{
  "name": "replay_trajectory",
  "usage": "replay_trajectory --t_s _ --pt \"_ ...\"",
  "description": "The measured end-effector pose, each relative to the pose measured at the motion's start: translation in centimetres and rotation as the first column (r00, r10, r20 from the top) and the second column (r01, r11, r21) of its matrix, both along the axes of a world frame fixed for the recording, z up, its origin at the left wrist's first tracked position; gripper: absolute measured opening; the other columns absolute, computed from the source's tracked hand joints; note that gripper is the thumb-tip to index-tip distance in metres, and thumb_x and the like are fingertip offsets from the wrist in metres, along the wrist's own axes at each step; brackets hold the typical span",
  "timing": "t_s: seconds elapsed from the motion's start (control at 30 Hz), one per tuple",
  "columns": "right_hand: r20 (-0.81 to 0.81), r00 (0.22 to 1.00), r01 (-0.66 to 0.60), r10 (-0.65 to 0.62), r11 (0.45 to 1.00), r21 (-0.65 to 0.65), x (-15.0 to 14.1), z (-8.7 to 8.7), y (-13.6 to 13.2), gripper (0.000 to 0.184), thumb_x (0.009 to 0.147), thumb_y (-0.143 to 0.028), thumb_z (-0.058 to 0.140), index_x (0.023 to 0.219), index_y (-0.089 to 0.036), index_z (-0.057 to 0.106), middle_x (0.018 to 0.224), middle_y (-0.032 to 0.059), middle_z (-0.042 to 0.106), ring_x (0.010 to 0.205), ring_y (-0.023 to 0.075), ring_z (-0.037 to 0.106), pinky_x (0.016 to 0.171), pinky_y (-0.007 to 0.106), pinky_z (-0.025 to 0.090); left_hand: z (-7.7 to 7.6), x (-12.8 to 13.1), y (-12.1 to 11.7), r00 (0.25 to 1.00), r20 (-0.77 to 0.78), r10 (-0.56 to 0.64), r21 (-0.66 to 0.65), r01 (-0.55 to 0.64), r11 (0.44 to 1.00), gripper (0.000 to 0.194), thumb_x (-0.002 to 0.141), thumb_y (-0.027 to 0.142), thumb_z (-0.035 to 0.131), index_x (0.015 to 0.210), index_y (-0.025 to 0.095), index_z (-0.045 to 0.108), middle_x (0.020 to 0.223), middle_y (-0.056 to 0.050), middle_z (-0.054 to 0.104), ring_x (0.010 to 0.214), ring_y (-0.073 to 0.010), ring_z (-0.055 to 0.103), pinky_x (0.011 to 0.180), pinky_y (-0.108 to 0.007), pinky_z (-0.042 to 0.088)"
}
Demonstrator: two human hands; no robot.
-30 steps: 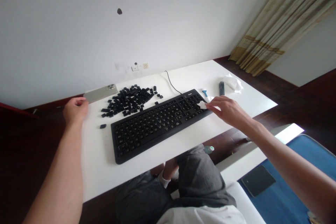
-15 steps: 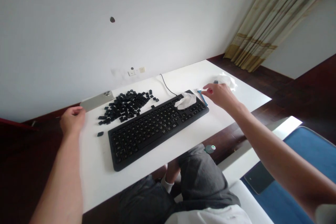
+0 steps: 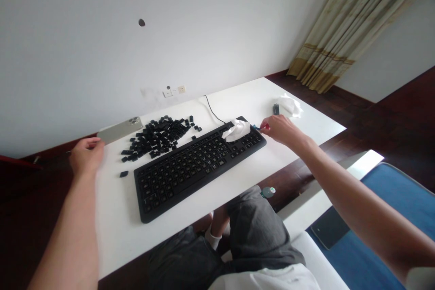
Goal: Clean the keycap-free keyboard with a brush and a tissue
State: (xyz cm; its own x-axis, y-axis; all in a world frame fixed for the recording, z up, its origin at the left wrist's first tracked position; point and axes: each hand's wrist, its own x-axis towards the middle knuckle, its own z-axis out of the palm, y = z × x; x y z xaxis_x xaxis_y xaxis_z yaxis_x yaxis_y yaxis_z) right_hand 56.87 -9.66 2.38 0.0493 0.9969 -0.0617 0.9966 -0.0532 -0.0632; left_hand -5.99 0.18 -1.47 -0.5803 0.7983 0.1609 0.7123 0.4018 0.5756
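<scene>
Landmark: black keyboard (image 3: 199, 176), lying at an angle on the white desk (image 3: 115, 240), with many of its keycaps still in place.
Right hand (image 3: 282, 129): at the keyboard's far right corner, just beyond its edge.
Right fingers: narrow, pinched on a small blue plastic tool (image 3: 256, 128) whose tip sticks out toward the keyboard; most of the tool is hidden by the fingers.
Left hand (image 3: 86, 156): well left of the keyboard, near the desk's far left corner.
Left fingers: loosely curled; I cannot tell whether they hold anything.
On the keyboard: a white tissue (image 3: 237, 130), crumpled on the far right part of the keys.
Left of the keyboard: loose black keycaps (image 3: 158, 133) in a scattered heap beside its far edge, with one single keycap (image 3: 123, 174) apart from the heap, nearer the left hand.
Past the heap: a smartphone (image 3: 117, 130), lying flat, just beside the left hand.
Behind the keyboard: a thin black cable (image 3: 211, 109), curving from its far edge toward the wall.
Right of the keyboard: a second crumpled tissue (image 3: 289, 105), with a small dark object (image 3: 276, 109) just beside it.
</scene>
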Motion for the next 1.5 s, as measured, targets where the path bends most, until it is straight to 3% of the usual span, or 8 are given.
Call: replay_trajectory --t_s 0.17,0.27,0.43,0.53,0.77,0.97,1.2,1.5 --pt "-0.034 0.996 0.08 -0.079 0.995 0.051 1.3 0.4 -0.3 0.012 0.087 -0.03 0.071 0.091 -0.02 0.078 0.086 0.0101 0.079 0.077 0.0266 0.068 0.064 0.036 0.041 -0.5 -0.5 0.3 1.0 0.005 -0.005 0.019 0.005 1.0 0.04 0.087 0.036 0.074 0.123 0.021 0.081 0.112 -0.007 0.078 0.085 -0.0199 0.065 0.089 -0.034 0.054" --pt "-0.329 0.944 0.103 -0.041 0.98 0.173 3.0 0.7 -0.6 0.012 0.088 -0.033 0.072 0.083 -0.022 0.069 0.078 0.006 0.074 0.07 0.0214 0.064 0.063 0.034 0.043 -0.7 -0.7 0.3 1.0 0.007 -0.003 0.027 0.003 1.0 0.04 0.086 0.036 0.074 0.123 0.021 0.081 0.112 -0.007 0.078 0.084 -0.0194 0.064 0.088 -0.034 0.053" --pt "-0.853 0.456 0.083 0.254 0.942 0.325 2.5 -0.1 -1.9 0.037 0.095 -0.054 0.074 0.089 -0.025 0.052 0.088 0.0052 0.077 0.066 0.016 0.063 0.06 0.032 0.049 -0.5 -0.5 0.2 1.0 0.009 0.001 0.015 -0.001 1.0 0.041 0.087 0.037 0.073 0.124 0.021 0.081 0.112 -0.007 0.078 0.084 -0.0188 0.063 0.089 -0.035 0.053" --pt "-0.862 0.346 0.127 0.37 0.892 0.433 0.4 -1.5 -2.8 0.03 0.099 -0.052 0.073 0.101 -0.025 0.06 0.09 0.0032 0.074 0.069 0.0158 0.063 0.066 0.034 0.053 -0.5 -0.4 0.2 1.0 0.009 0.0 0.021 0.0 1.0 0.041 0.087 0.036 0.073 0.124 0.021 0.081 0.111 -0.007 0.078 0.085 -0.019 0.063 0.091 -0.035 0.054" --pt "-0.847 0.349 0.278 0.4 0.819 0.502 -0.8 -4.5 -4.0 0.022 0.102 -0.047 0.069 0.102 -0.025 0.064 0.089 0.0014 0.072 0.069 0.0151 0.06 0.067 0.032 0.051 -0.2 0.2 -0.1 1.0 -0.004 -0.004 0.034 0.004 0.999 0.042 0.086 0.036 0.071 0.123 0.02 0.081 0.111 -0.007 0.078 0.089 -0.0211 0.066 0.095 -0.036 0.055" --pt "-0.852 0.36 0.251 0.38 0.841 0.48 -0.8 -4.4 -4.0 0.019 0.103 -0.045 0.065 0.102 -0.025 0.061 0.09 0.0016 0.07 0.071 0.0158 0.059 0.069 0.033 0.05 -0.4 -0.3 0.1 0.999 -0.037 0.003 0.011 -0.003 1.0 0.044 0.086 0.038 0.071 0.126 0.022 0.08 0.115 -0.007 0.077 0.089 -0.0208 0.065 0.099 -0.039 0.056" --pt "-0.813 0.516 0.192 0.271 0.888 0.418 -1.1 -4.2 -4.1 0.021 0.104 -0.046 0.054 0.1 -0.025 0.058 0.091 0.0038 0.069 0.073 0.0186 0.059 0.073 0.036 0.052 -0.6 -0.6 0.2 1.0 -0.022 0.001 0.032 0.0 0.999 0.047 0.083 0.039 0.071 0.124 0.019 0.081 0.114 -0.009 0.077 0.092 -0.0236 0.064 0.103 -0.043 0.055" --pt "-0.748 0.596 0.182 0.292 0.858 0.48 -1.4 -3.8 -4.6 0.021 0.106 -0.042 0.052 0.1 -0.025 0.062 0.088 0.0034 0.07 0.074 0.0195 0.062 0.075 0.036 0.052 0.1 0.2 -0.2 0.999 -0.03 0.015 -0.019 -0.015 1.0 0.046 0.087 0.041 0.07 0.128 0.022 0.08 0.116 -0.007 0.076 0.089 -0.0223 0.064 0.102 -0.043 0.055"
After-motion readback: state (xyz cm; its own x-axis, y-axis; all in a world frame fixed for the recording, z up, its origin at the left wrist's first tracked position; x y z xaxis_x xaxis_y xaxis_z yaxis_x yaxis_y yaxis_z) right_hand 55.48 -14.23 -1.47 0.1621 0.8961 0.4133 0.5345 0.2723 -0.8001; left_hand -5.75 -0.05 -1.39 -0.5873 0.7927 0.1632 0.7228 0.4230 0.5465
